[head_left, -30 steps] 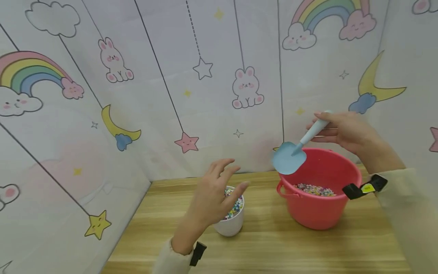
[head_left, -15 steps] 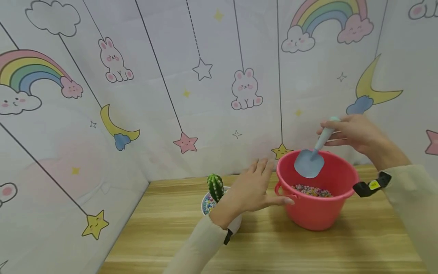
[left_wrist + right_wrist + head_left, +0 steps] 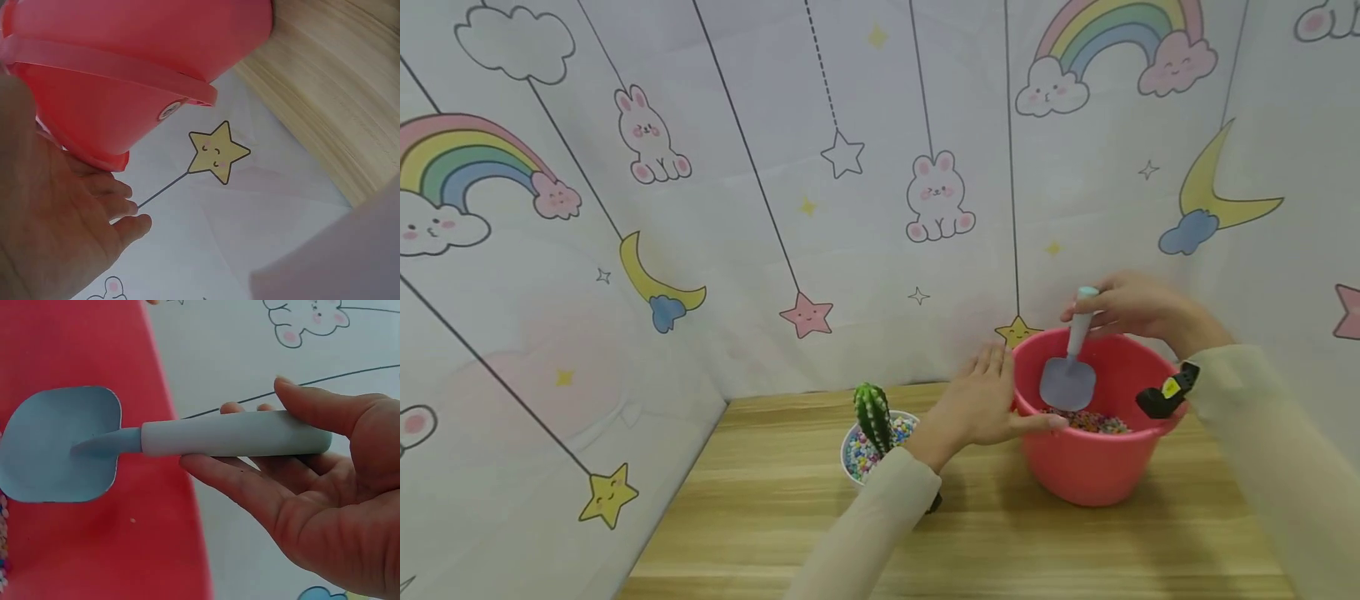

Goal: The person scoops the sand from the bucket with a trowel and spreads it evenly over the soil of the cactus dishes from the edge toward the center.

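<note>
My right hand (image 3: 1138,310) holds a small trowel (image 3: 231,435) by its pale handle, thumb on one side and fingers on the other. Its light blue blade (image 3: 1067,384) points down inside a red bucket (image 3: 1093,471), just above colourful bead-like pebbles (image 3: 1108,425). At the bucket's left rim is my left hand (image 3: 977,408), fingers straight and thumb stretched along the front rim. In the left wrist view, fingertips (image 3: 134,226) show beside the red wall; the thumb is hidden there. Left of the bucket, a green cactus (image 3: 872,417) stands in a white pot (image 3: 847,468) of similar pebbles, partly covered by my left forearm.
The wood-grain table (image 3: 760,533) carries both containers. A white cloth backdrop (image 3: 737,217) with rabbits, stars and rainbows rises right behind them and along the left side. A side handle (image 3: 112,65) runs across the bucket's outer wall.
My left hand has moved right, from over the pot to the bucket's rim, uncovering the cactus. My right hand has lowered the trowel, its blade turning downward into the bucket.
</note>
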`<state>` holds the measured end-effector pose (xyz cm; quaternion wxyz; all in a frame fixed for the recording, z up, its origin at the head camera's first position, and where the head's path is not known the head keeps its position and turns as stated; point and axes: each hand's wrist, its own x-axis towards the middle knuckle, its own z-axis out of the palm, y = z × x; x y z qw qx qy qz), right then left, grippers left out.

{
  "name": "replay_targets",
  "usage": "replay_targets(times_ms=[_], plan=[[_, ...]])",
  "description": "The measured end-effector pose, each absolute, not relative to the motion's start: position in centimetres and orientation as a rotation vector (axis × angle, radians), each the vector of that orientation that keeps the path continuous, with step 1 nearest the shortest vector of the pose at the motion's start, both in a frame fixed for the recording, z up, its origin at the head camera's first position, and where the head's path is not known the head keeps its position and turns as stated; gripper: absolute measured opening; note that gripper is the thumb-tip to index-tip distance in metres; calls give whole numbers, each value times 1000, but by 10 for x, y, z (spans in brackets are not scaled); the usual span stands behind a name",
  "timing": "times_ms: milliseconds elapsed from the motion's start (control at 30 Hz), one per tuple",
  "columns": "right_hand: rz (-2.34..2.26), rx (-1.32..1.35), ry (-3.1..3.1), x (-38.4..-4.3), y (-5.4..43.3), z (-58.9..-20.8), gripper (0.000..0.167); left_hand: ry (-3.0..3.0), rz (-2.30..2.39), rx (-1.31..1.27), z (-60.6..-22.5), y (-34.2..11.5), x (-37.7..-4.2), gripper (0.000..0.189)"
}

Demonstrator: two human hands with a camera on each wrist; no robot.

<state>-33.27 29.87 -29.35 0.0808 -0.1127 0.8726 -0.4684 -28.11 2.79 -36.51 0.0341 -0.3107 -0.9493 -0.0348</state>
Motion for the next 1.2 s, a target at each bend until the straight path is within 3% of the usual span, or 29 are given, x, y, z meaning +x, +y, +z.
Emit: replay_targets(times_ms=[500, 1200], plan=[[-1465, -279, 2466, -346, 282, -315, 38, -2988, -207, -960, -360, 33, -285, 128], [-1337, -229, 2249, -338, 271, -330, 40, -2963, -77, -944, -363, 41, -283, 125]])
